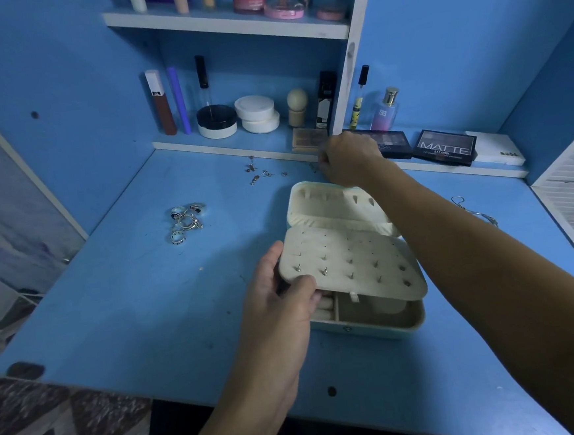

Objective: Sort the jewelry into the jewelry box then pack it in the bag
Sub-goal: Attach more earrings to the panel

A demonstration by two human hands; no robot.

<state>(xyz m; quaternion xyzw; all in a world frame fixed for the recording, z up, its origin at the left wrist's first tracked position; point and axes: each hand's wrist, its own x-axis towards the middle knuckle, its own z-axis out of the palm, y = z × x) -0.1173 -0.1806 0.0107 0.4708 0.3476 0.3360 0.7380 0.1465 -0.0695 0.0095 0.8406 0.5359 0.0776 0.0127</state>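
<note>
An open cream jewelry box [370, 327] sits on the blue desk [149, 314]. Its earring panel [351, 263] is held tilted above the base by my left hand [285, 296], thumb on top at the panel's front left corner. Several stud earrings stick through the panel. My right hand [346, 161] reaches past the box lid to the desk's back, fingers curled at a small earring [314, 168]; what it pinches is hidden. Loose earrings [258, 173] lie left of it. A pile of silver rings [186, 220] lies further left. A thin necklace [474, 211] lies at the right.
Cosmetic jars, tubes and bottles [236, 115] stand on a low shelf behind the desk. Eyeshadow palettes [445, 146] and a white case [495, 151] lie on the right ledge. Patterned floor shows below the desk's front edge. No bag is in view.
</note>
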